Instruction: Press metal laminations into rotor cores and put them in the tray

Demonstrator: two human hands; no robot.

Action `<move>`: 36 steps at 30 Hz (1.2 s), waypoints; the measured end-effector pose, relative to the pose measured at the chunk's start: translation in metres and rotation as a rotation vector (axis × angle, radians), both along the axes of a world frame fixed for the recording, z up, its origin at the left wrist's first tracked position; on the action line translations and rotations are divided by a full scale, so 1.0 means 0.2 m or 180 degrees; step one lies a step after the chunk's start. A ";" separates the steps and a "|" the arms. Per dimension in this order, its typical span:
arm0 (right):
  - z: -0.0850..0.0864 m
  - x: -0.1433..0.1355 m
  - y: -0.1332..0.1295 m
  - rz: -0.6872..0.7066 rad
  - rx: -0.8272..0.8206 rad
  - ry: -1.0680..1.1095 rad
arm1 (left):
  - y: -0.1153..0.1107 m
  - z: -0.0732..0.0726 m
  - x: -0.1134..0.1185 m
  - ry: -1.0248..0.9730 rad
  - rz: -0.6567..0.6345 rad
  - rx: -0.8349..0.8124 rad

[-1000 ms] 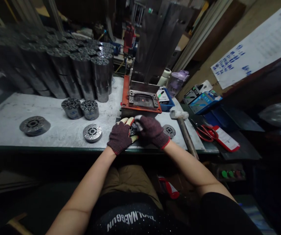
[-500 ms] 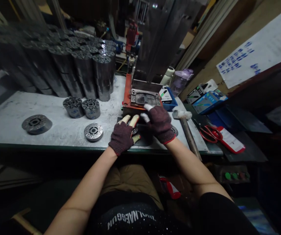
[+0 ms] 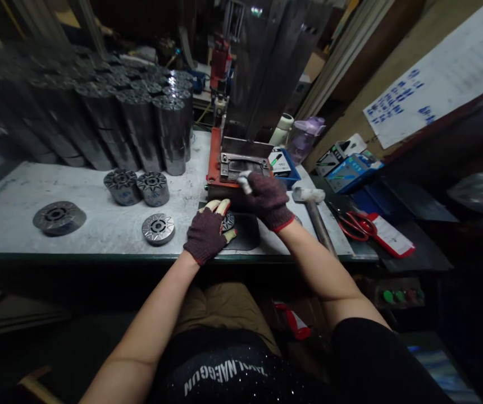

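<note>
My left hand (image 3: 206, 234), in a dark maroon glove with pale fingertips, is curled around a slotted round metal core (image 3: 228, 222). Most of that core is hidden under the hand. It rests on a black mat (image 3: 246, 234) near the table's front edge. My right hand (image 3: 268, 201), gloved alike, hovers in front of the orange-framed machine (image 3: 214, 168), by its metal slot plate (image 3: 245, 165). Its fingers are bent together; whether anything is between them I cannot make out. Partly behind the right wrist lies another round metal piece (image 3: 299, 221).
Tall stacks of metal cores (image 3: 169, 134) fill the back left. Several single cores, one of them a flat core (image 3: 158, 229), sit left of my hands. A hammer (image 3: 315, 210), red-handled scissors (image 3: 357, 225), a blue bin (image 3: 294, 174) and a purple bottle (image 3: 304, 140) are on the right.
My right hand has drawn slightly up and back from the left hand, with its fingers more curled. More of the black mat and the core shows. The left hand keeps its hold.
</note>
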State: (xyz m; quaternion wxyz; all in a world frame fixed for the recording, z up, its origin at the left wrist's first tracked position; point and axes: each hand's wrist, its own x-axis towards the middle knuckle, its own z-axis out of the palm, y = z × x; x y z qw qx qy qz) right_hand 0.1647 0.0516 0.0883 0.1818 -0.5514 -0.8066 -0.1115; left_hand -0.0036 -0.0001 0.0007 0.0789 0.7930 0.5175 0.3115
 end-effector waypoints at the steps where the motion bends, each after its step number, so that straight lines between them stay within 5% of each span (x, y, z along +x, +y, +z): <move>1: -0.03 0.01 -0.04 0.0043 -0.0053 0.0193 | 0.00 0.00 0.00 -0.0011 0.0005 -0.0013; 7: -0.20 0.04 -0.25 0.0428 -0.0842 0.0261 | 0.00 0.00 0.00 -0.0005 0.0004 -0.0091; 11: -0.09 -0.06 -0.26 0.0377 -0.1543 -0.0889 | 0.01 -0.01 0.00 -0.0002 -0.0002 -0.0085; 17: 0.09 -0.22 -0.20 0.0406 -0.1733 -0.1616 | 0.02 -0.03 0.00 -0.0170 -0.0087 -0.0102; 27: 0.01 -0.15 -0.21 0.0397 -0.1768 -0.1497 | 0.02 -0.03 0.00 -0.0142 -0.0049 -0.0061; 36: 0.06 -0.20 -0.20 0.0250 -0.1838 -0.1627 | 0.02 -0.03 -0.01 -0.0187 -0.0060 -0.0105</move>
